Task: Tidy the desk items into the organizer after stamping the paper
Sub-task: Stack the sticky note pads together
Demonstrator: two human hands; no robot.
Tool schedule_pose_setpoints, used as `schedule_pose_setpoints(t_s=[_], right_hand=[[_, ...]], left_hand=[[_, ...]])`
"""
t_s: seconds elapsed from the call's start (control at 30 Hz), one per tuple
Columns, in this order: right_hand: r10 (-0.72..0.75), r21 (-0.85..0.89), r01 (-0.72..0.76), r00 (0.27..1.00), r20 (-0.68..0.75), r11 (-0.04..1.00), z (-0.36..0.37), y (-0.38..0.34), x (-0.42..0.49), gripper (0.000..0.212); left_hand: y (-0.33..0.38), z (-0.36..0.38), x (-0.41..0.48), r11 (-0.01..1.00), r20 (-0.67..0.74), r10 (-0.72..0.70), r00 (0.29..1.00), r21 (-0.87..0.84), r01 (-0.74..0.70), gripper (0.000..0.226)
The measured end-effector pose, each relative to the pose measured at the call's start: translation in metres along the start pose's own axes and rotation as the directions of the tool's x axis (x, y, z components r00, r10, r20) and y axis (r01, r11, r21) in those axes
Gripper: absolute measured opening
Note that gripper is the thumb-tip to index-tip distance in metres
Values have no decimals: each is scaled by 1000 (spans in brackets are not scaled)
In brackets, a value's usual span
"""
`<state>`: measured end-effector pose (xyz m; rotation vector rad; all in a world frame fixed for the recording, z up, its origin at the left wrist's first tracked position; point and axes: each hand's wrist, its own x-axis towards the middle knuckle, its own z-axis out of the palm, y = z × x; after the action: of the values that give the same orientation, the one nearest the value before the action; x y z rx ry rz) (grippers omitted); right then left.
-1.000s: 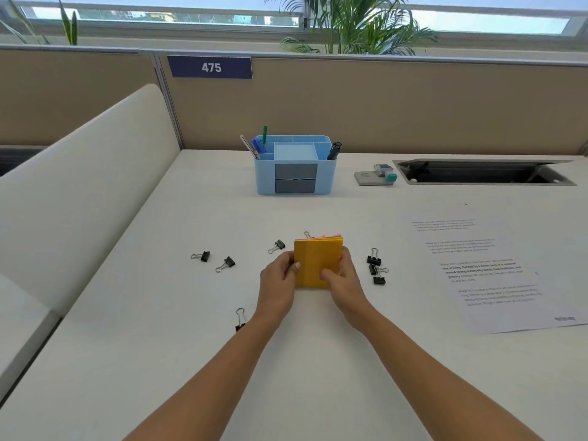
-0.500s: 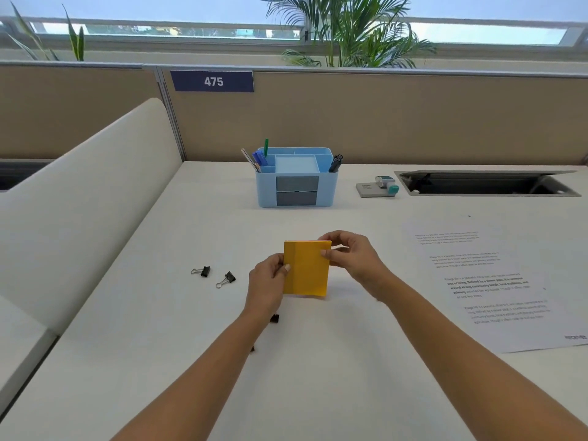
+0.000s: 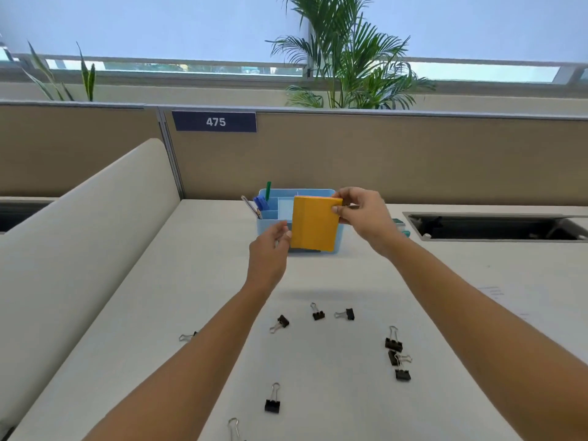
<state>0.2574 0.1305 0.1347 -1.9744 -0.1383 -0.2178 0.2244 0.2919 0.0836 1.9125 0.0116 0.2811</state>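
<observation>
Head view: on the white desk [image 3: 334, 393] nearest the person lie nine black binder clips. One [image 3: 236, 429] is cut off by the bottom edge. One [image 3: 272, 402] stands alone. One [image 3: 187, 337] is half hidden by the left forearm. Three are spread between the arms [image 3: 280, 322] [image 3: 318, 313] [image 3: 346, 314]. Three are bunched beside the right forearm [image 3: 394, 342] [image 3: 393, 358] [image 3: 402, 374].

Further out, both hands hold one orange note pad [image 3: 313, 226] upright in the air, in front of and level with the blue organizer [image 3: 267, 225], not inside it. The left hand [image 3: 269, 253] has its thumb on the pad's lower left edge; its other fingers are curled behind, and their contact cannot be told. The right hand [image 3: 366, 214] pinches the pad's upper right corner, fingers clamped together on it.

The organizer's left compartment holds three items: one green pen [image 3: 268, 190], one blue item [image 3: 261, 203] and one thin pencil-like stick [image 3: 249, 205].

A teal object [image 3: 401, 226] shows partly behind the right wrist. One printed sheet [image 3: 496, 292] lies at the right. One open desk hatch [image 3: 496, 226] sits beyond it.

Farthest, the partition carries one sign [image 3: 215, 121] reading 475. Two plants rise behind, [image 3: 350, 65] and [image 3: 63, 78].
</observation>
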Motion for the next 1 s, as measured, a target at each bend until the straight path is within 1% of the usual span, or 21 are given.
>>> schedule_pose_setpoints(t_s=[0.07, 0.13, 0.2, 0.27, 0.33, 0.4, 0.47, 0.63, 0.77, 0.87, 0.93, 1.0], right_hand=[[-32, 16, 32, 999, -38, 999, -5, -5, 29, 16], [-41, 14, 43, 995, -96, 999, -7, -9, 56, 15], [-37, 7, 38, 988, -151, 999, -6, -9, 81, 15], [-32, 10, 34, 985, -170, 999, -3, -4, 104, 15], [-19, -8, 17, 985, -171, 1000, 0, 4, 126, 14], [-6, -13, 4, 983, -181, 1000, 3, 12, 144, 14], [-1, -15, -1, 984, -181, 1000, 6, 20, 159, 14], [26, -66, -36, 989, -143, 997, 9, 45, 181, 17], [47, -112, -55, 996, -77, 992, 15, 67, 188, 14], [97, -135, -96, 995, 6, 986, 20, 80, 189, 14], [119, -184, -107, 991, 59, 977, 22, 86, 190, 17], [121, -235, -102, 990, 71, 967, 23, 91, 192, 21]], left_hand=[[3, 7, 22, 990, 15, 61, 998, 126, -62, 41], [-2, 18, 40, 943, 71, 97, 993, 311, -114, 49], [-13, 27, 54, 856, 165, 115, 980, 484, -181, 58], [-26, 34, 66, 729, 260, 119, 958, 632, -262, 64], [-36, 39, 75, 632, 295, 128, 947, 711, -307, 67], [-41, 42, 80, 588, 303, 132, 944, 743, -321, 68], [-44, 44, 83, 566, 314, 143, 939, 752, -337, 67], [-49, 43, 85, 563, 306, 206, 929, 740, -369, 64], [-51, 47, 84, 580, 260, 227, 938, 738, -345, 65], [-54, 49, 83, 560, 250, 250, 935, 751, -350, 67], [-56, 49, 84, 555, 250, 262, 932, 751, -357, 68], [-57, 50, 83, 556, 246, 269, 931, 749, -359, 69]])
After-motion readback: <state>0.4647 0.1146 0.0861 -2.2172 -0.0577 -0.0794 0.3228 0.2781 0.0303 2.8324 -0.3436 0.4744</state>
